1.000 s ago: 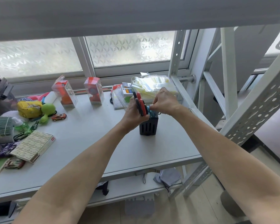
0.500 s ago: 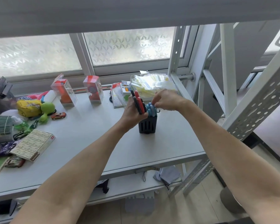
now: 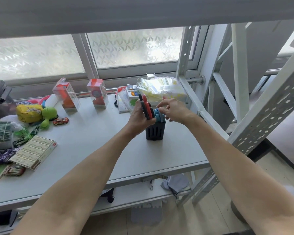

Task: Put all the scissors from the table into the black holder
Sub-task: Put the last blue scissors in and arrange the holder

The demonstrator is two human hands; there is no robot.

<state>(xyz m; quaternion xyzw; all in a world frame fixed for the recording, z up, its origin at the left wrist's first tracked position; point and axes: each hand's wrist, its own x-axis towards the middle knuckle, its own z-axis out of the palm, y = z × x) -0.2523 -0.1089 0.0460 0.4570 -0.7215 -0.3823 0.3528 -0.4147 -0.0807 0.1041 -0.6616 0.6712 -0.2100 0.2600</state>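
Left fingers (image 3: pixel 143 118) seemingly clasp red-black scissors (image 3: pixel 146 107) above holder (image 3: pixel 155 131).

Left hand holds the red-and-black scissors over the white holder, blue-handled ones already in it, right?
Not quite: in the head view the holder is black, not white. The rest stands: the left hand grips the red-and-black scissors above it, and blue-handled scissors already sit inside.

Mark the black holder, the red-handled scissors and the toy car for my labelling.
black holder (image 3: pixel 155 132): head view, slotted front wall.
red-handled scissors (image 3: pixel 147 106): head view, red handle loop.
toy car (image 3: pixel 60 121): head view, roof.
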